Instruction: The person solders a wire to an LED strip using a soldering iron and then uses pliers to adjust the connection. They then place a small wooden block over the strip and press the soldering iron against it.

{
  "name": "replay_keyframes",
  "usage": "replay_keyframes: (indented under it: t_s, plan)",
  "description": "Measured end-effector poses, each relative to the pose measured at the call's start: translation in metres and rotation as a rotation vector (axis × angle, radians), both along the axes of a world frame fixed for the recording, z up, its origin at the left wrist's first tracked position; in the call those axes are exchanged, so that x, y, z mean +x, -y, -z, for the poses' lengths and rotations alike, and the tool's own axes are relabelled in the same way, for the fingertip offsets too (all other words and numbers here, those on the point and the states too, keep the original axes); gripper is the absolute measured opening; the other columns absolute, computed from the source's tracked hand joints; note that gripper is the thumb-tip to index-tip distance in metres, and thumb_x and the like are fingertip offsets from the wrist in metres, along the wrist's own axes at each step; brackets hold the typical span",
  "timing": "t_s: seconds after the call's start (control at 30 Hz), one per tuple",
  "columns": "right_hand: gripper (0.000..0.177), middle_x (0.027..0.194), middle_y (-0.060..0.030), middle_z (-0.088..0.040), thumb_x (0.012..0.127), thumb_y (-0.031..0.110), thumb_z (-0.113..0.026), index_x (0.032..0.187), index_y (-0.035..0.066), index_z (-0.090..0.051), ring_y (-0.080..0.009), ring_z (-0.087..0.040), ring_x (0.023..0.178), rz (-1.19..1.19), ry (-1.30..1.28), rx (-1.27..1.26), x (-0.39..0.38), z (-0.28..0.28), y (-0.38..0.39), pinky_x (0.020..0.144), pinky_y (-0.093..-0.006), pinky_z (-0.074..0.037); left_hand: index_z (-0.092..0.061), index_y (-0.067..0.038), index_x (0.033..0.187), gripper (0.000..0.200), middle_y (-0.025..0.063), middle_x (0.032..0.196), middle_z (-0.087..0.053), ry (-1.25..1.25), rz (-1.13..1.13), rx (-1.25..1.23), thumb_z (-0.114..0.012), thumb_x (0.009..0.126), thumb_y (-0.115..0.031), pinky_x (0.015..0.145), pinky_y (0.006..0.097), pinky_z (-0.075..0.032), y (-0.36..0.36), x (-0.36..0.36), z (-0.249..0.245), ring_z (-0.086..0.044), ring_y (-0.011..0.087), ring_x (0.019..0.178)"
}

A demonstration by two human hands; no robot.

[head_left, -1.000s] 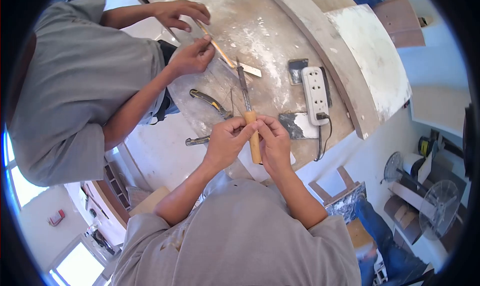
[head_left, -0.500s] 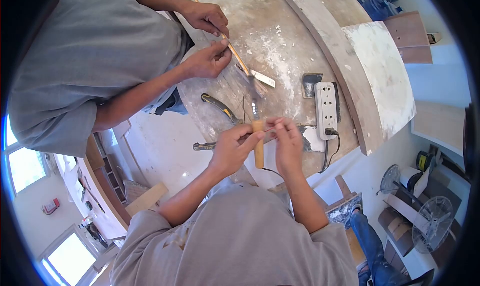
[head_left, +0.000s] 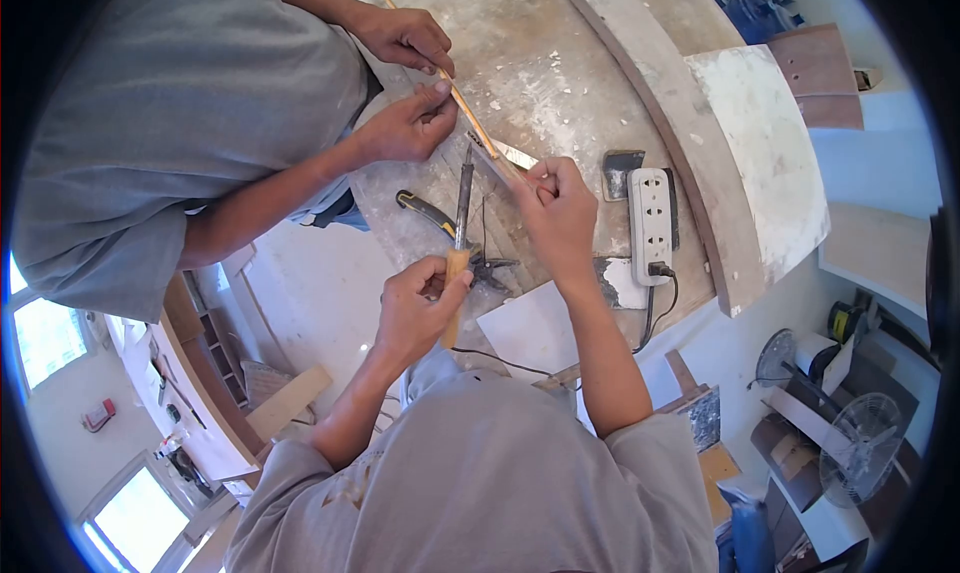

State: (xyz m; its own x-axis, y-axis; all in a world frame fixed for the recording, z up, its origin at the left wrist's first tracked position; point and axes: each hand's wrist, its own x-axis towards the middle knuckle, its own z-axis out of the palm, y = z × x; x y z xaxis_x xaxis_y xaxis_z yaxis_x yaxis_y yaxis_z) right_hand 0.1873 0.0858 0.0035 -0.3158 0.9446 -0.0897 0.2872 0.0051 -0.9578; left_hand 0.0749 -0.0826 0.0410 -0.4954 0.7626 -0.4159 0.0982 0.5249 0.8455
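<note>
My left hand point(head_left: 415, 308) grips a soldering iron point(head_left: 457, 283) by its wooden handle, and the dark metal shaft points up toward the strip. My right hand point(head_left: 558, 213) is closed at the lower end of a thin yellowish strip point(head_left: 465, 108); whatever it pinches is too small to make out. Across from me, a co-worker's two hands point(head_left: 410, 123) hold that strip on a slant. A flat white piece point(head_left: 515, 155) lies behind my right fingertips. Pliers with black and yellow handles point(head_left: 428, 213) rest on the worktable beside the iron.
A white power strip point(head_left: 652, 238) with a plugged-in black cord lies right of my hand. A curved wooden board point(head_left: 655, 123) runs along the worktable point(head_left: 510, 23). The iron's cord point(head_left: 500, 358) trails near the front edge. A fan point(head_left: 865, 448) stands lower right.
My left hand has moved left and down with the soldering iron, which now points up-left. From beside the iron's handle, my right hand has risen to the strip's end. The co-worker's hands stay nearly still.
</note>
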Motion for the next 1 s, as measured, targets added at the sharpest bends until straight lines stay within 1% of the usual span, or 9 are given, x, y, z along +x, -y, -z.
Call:
replay_keyframes:
  t_s: [0.03,0.13,0.23,0.33,0.43,0.53,0.83,0.93,1.0]
  plan:
    - [0.019,0.077,-0.0086,-0.067,0.087,0.012,-0.078,0.095,0.001,-0.065,-0.0115,-0.061,0.067,0.023,0.009,0.049,-0.006,0.0,-0.001,0.06,-0.029,-0.05,-0.068,0.006,0.094,0.021,0.005,0.079,-0.069,-0.008,-0.002,0.012,-0.073,0.094,-0.015,0.068,0.0247,-0.05,0.002,-0.001,0.003,-0.06,0.0065,0.073]
    - [0.018,0.073,-0.0109,-0.067,0.085,0.012,-0.08,0.091,0.003,-0.065,-0.0184,-0.065,0.066,0.016,0.152,0.019,-0.015,0.001,-0.004,0.061,-0.0311,-0.051,-0.068,0.006,0.095,0.021,0.0059,0.08,-0.069,-0.016,-0.02,0.009,-0.073,0.094,-0.015,0.069,0.025,-0.051,0.005,-0.003,0.003,-0.061,0.0071,0.073]
    - [0.018,0.073,-0.0127,-0.067,0.082,0.012,-0.081,0.09,0.005,-0.067,-0.0277,-0.068,0.067,-0.003,0.081,0.232,-0.02,0.021,-0.001,0.062,-0.0362,-0.052,-0.068,0.005,0.095,0.021,0.0064,0.08,-0.069,-0.008,-0.031,0.005,-0.074,0.094,-0.015,0.069,0.0255,-0.051,0.009,-0.005,0.006,-0.062,0.0074,0.073]
    - [0.018,0.075,-0.0127,-0.069,0.079,0.012,-0.081,0.09,0.007,-0.068,-0.0336,-0.067,0.067,-0.024,0.14,0.387,-0.025,0.029,-0.002,0.064,-0.0419,-0.052,-0.068,0.005,0.095,0.021,0.0065,0.08,-0.069,-0.01,-0.013,-0.006,-0.075,0.093,-0.014,0.068,0.0256,-0.051,0.01,-0.005,0.011,-0.062,0.0075,0.073]
    - [0.017,0.076,-0.0108,-0.07,0.078,0.015,-0.081,0.088,0.009,-0.069,-0.0349,-0.066,0.067,-0.03,0.212,0.49,-0.028,0.023,-0.005,0.066,-0.0436,-0.05,-0.067,0.003,0.095,0.02,-0.0008,0.078,-0.064,-0.016,0.022,0.034,-0.072,0.097,-0.016,0.065,0.0226,-0.045,0.012,-0.004,0.016,-0.054,0.0035,0.072]
    - [0.017,0.075,-0.0097,-0.07,0.078,0.016,-0.081,0.087,0.01,-0.068,-0.0334,-0.066,0.066,-0.034,0.216,0.567,-0.031,0.025,-0.008,0.065,-0.0427,-0.049,-0.067,0.003,0.093,0.02,-0.0011,0.077,-0.064,0.01,0.0,0.047,-0.072,0.097,-0.016,0.064,0.0224,-0.045,0.01,-0.003,0.017,-0.054,0.0035,0.07]
    - [0.011,0.065,-0.0082,-0.061,0.085,0.015,-0.075,0.088,0.009,-0.067,-0.0289,-0.059,0.057,-0.153,0.29,0.822,-0.028,0.028,-0.012,0.058,-0.0418,-0.041,-0.067,0.003,0.095,0.019,-0.0005,0.076,-0.065,0.008,0.017,0.036,-0.072,0.097,-0.015,0.064,0.0226,-0.046,0.007,-0.004,0.015,-0.056,0.0035,0.071]
    - [0.01,0.067,-0.0079,-0.063,0.086,0.015,-0.073,0.088,0.009,-0.066,-0.0287,-0.061,0.06,-0.182,0.316,0.832,-0.026,0.024,-0.013,0.059,-0.041,-0.043,-0.068,0.004,0.096,0.019,-0.0001,0.077,-0.066,0.021,-0.002,0.063,-0.072,0.097,-0.015,0.064,0.0227,-0.047,0.008,-0.003,0.018,-0.056,0.0037,0.071]
    - [0.009,0.068,-0.0072,-0.064,0.086,0.014,-0.074,0.089,0.009,-0.067,-0.0286,-0.063,0.061,-0.173,0.25,0.706,-0.021,0.022,-0.014,0.061,-0.0405,-0.044,-0.068,0.004,0.096,0.019,0.0001,0.077,-0.066,0.012,0.016,0.057,-0.072,0.097,-0.015,0.065,0.0228,-0.047,0.009,-0.003,0.019,-0.057,0.0039,0.072]
